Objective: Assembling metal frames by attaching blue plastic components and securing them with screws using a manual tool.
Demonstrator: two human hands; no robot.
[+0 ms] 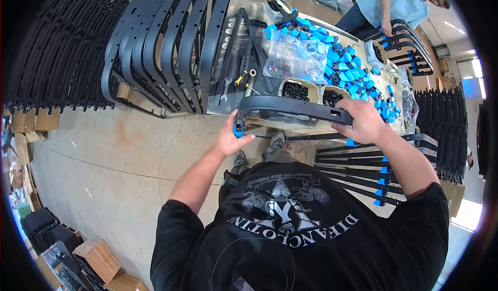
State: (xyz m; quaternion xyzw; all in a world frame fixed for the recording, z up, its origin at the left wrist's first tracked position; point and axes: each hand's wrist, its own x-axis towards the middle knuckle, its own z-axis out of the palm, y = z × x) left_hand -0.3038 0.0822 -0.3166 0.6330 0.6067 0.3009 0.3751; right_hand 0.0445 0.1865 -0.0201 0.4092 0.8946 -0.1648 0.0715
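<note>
A black curved metal frame (290, 105) spans between my two hands at the near edge of the workbench. My left hand (228, 137) is closed on its bent left end, beside a small blue plastic piece (238, 130) there, with the thumb sticking out. My right hand (365, 120) grips the other end, near a slot in the bar. Just beyond the frame are two open containers of small black parts, a left one (295, 91) and a right one (332, 97). Past these lie a clear plastic bag (295, 57) and a heap of blue plastic pieces (345, 69).
An open-end wrench (225, 89) and a yellow-black tool (241, 78) lie on the bench. Large black frames (171, 47) stand at its left; more frames with blue pieces (358, 172) are at my right. A co-worker (389, 8) stands beyond the bench. Cardboard boxes (97, 259) sit lower left.
</note>
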